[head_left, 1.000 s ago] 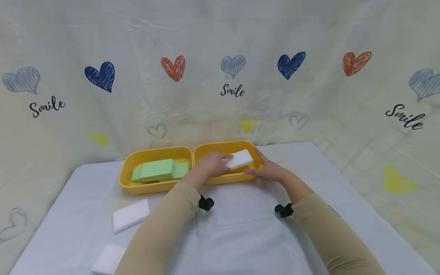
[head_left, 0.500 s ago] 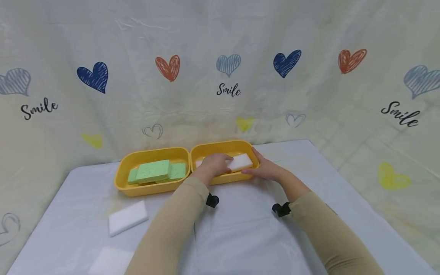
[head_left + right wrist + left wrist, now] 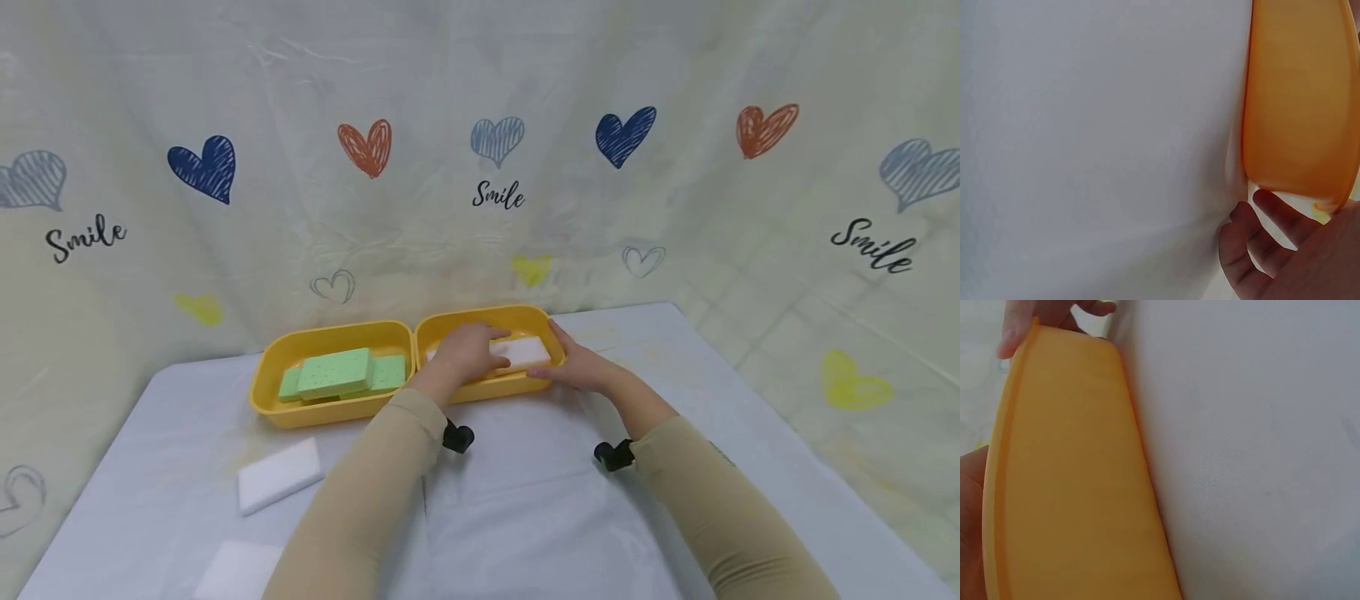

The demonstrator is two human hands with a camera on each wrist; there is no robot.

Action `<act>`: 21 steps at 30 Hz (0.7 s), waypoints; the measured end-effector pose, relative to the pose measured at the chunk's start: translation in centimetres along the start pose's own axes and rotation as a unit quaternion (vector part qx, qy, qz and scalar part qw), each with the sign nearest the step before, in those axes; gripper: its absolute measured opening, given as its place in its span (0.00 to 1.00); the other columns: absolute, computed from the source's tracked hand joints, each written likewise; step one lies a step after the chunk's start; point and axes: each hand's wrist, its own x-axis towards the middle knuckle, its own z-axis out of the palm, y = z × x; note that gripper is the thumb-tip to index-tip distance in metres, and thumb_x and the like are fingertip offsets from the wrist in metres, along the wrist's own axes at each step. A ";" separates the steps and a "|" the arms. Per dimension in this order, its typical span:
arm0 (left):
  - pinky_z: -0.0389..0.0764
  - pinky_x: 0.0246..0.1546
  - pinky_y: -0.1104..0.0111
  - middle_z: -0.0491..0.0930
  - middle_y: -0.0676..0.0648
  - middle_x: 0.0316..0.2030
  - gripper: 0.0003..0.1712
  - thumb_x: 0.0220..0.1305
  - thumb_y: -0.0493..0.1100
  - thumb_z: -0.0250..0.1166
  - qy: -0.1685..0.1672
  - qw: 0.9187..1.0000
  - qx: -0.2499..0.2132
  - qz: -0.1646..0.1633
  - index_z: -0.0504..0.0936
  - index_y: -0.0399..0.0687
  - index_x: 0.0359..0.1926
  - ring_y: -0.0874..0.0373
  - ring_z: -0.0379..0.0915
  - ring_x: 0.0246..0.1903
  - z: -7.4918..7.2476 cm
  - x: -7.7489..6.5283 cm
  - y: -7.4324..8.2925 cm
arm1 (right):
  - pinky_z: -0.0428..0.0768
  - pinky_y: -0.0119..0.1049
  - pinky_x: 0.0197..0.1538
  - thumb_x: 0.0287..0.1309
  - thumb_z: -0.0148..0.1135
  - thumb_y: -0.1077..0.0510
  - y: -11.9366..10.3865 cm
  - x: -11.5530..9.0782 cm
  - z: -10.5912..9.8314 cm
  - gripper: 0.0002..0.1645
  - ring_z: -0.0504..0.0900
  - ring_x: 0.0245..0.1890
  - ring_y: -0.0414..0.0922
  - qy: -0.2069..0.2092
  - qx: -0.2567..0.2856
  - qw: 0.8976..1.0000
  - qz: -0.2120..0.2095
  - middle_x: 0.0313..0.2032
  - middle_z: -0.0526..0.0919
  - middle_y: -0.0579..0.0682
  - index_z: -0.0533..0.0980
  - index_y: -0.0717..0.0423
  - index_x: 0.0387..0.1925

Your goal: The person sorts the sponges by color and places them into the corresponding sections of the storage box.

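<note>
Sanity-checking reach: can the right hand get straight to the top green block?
Probably not directly: the right hand is at the outer end of the right tray, with the left hand between it and the top green block. The block itself lies uncovered.

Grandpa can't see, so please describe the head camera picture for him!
A person's left grip is over the right yellow tray, by a white block; the right grip holds that tray's end. Green blocks lie in the left tray; two white blocks lie on the table.
</note>
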 end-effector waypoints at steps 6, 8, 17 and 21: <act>0.66 0.67 0.58 0.74 0.52 0.65 0.34 0.63 0.60 0.67 0.007 1.000 -0.025 -0.004 0.73 0.64 0.69 0.52 0.67 0.65 -1.0 -0.8 0.0 | 0.52 0.66 0.70 0.55 0.65 0.30 -0.2 0.0 0.0 0.70 0.50 0.73 0.66 -0.004 -0.008 1.000 0.003 0.77 0.41 0.63 0.28 0.42 0.78; 0.66 0.67 0.58 0.74 0.53 0.65 0.34 0.63 0.60 0.67 0.014 0.999 -0.033 -0.003 0.72 0.64 0.69 0.52 0.67 0.66 -1.5 -1.2 -0.1 | 0.52 0.67 0.70 0.56 0.65 0.31 -0.1 0.0 -0.1 0.70 0.51 0.73 0.67 -0.005 -0.007 1.000 0.005 0.77 0.41 0.64 0.27 0.42 0.78; 0.65 0.68 0.58 0.72 0.54 0.66 0.36 0.62 0.61 0.68 0.044 0.998 -0.036 0.011 0.71 0.65 0.70 0.53 0.65 0.67 -4.1 -4.7 -1.9 | 0.50 0.65 0.71 0.56 0.65 0.31 0.1 0.3 0.0 0.70 0.48 0.74 0.67 -0.009 -0.004 1.000 0.005 0.77 0.40 0.64 0.27 0.43 0.78; 0.65 0.68 0.55 0.71 0.55 0.67 0.37 0.61 0.63 0.68 0.045 0.998 -0.042 -0.006 0.71 0.67 0.70 0.52 0.63 0.68 -5.3 -7.1 -3.2 | 0.49 0.65 0.71 0.55 0.65 0.31 0.1 0.5 0.0 0.71 0.46 0.74 0.66 -0.009 0.001 1.000 0.002 0.77 0.39 0.64 0.26 0.43 0.78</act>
